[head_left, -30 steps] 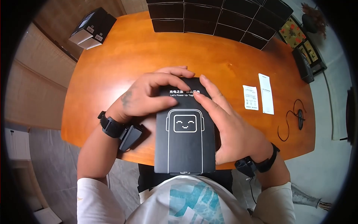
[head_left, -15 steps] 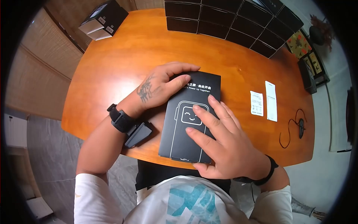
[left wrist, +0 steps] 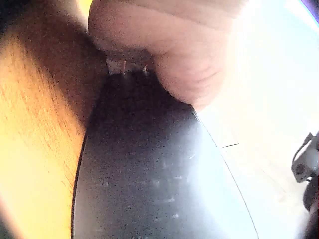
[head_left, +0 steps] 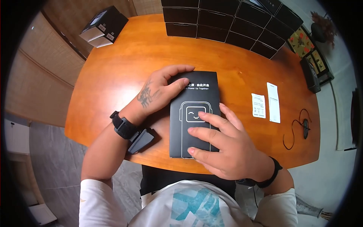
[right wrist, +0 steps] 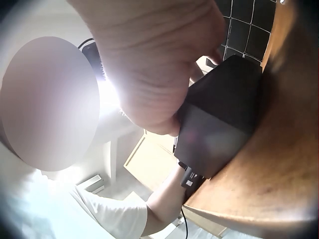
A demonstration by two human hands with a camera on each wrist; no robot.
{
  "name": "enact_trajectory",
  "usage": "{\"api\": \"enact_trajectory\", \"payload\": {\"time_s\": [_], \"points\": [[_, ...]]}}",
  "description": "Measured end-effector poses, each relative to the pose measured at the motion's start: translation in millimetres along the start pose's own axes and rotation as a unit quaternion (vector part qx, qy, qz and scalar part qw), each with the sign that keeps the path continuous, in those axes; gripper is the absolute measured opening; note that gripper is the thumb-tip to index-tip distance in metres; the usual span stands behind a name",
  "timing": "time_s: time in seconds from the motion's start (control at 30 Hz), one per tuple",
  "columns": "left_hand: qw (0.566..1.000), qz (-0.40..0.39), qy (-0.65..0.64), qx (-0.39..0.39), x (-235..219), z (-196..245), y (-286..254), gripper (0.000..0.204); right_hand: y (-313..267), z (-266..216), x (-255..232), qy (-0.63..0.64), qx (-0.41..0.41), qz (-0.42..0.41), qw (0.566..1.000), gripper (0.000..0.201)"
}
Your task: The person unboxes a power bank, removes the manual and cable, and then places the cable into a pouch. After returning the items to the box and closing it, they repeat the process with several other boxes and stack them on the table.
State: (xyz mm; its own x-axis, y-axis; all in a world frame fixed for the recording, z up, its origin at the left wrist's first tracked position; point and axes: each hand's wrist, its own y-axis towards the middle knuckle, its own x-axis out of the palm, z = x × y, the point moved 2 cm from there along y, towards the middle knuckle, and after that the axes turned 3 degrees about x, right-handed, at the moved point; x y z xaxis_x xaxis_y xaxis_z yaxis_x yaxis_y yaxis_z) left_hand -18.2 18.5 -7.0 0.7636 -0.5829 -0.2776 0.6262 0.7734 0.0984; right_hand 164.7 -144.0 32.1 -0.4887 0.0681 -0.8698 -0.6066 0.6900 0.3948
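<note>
A black box (head_left: pixel 177 125) printed with white lettering and a smiling line-drawn face lies face up on the wooden table (head_left: pixel 113 79), close to the near edge. My left hand (head_left: pixel 159 89) grips its far left corner, thumb on the top face and fingers around the far end. In the left wrist view the thumb side of that hand covers one end of the box (left wrist: pixel 139 159). My right hand (head_left: pixel 230 147) rests across the box's right side with its fingers spread over the printed face. The right wrist view shows the box (right wrist: pixel 214 139) from its near end.
Black boxes (head_left: pixel 213 28) are stacked along the far side. Another box (head_left: pixel 104 26) with a white end stands at the far left. To the right lie two paper slips (head_left: pixel 258 106) and a dark cable (head_left: pixel 305 128).
The box has moved away from my body, fully onto the table, then turned from slanted to nearly straight. My right hand has shifted from its far end down toward its near half.
</note>
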Motion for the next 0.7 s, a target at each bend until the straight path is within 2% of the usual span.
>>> {"api": "enact_trajectory", "payload": {"time_s": [0.07,0.17,0.27,0.3,0.37,0.47,0.5,0.53,0.6,0.63,0.7], "points": [[1.0,0.004,0.002,0.01,-0.6,-1.6,0.8,0.039,-1.0,1.0,-1.8,-0.012,-0.013,-0.016,1.0,0.034],[0.999,0.001,0.03,0.027,-4.1,-1.0,2.6,0.039,-0.2,-4.2,-11.7,0.015,0.037,-0.049,0.998,0.038],[0.998,0.011,0.056,0.021,-9.3,-1.3,5.2,0.033,-3.1,4.6,-16.0,-0.031,0.101,-0.008,0.994,0.045],[0.997,0.022,0.07,0.016,-12.0,-5.0,6.4,0.031,-5.9,12.5,-18.3,-0.027,0.115,-0.001,0.993,0.058],[0.993,0.06,0.095,0.022,-18.6,-13.5,9.5,0.028,-10.6,16.6,-17.7,-0.035,0.173,0.008,0.984,0.066],[0.991,0.085,0.101,-0.027,-23.8,-12.4,8.5,0.028,-15.1,22.5,-14.8,-0.063,0.263,-0.017,0.963,0.077],[0.989,0.086,0.112,-0.04,-23.5,-9.4,7.7,0.028,-19.1,26.6,-12.9,-0.078,0.263,-0.005,0.962,0.079],[0.988,0.06,0.132,-0.062,-23.7,0.0,6.5,0.028,-21.5,29.1,-11.7,-0.094,0.264,0.006,0.96,0.081],[0.985,-0.005,0.157,-0.072,-24.8,3.7,5.2,0.029,-22.5,21.5,-17.4,-0.034,0.237,-0.014,0.971,0.082],[0.975,-0.031,0.208,-0.067,-30.3,8.8,7.0,0.029,-21.4,15.4,-21.2,-0.003,0.227,-0.028,0.974,0.082],[0.946,-0.082,0.309,-0.055,-48.4,19.1,8.9,0.03,-18.7,3.4,-21.1,-0.042,0.232,-0.042,0.971,0.083]]}}
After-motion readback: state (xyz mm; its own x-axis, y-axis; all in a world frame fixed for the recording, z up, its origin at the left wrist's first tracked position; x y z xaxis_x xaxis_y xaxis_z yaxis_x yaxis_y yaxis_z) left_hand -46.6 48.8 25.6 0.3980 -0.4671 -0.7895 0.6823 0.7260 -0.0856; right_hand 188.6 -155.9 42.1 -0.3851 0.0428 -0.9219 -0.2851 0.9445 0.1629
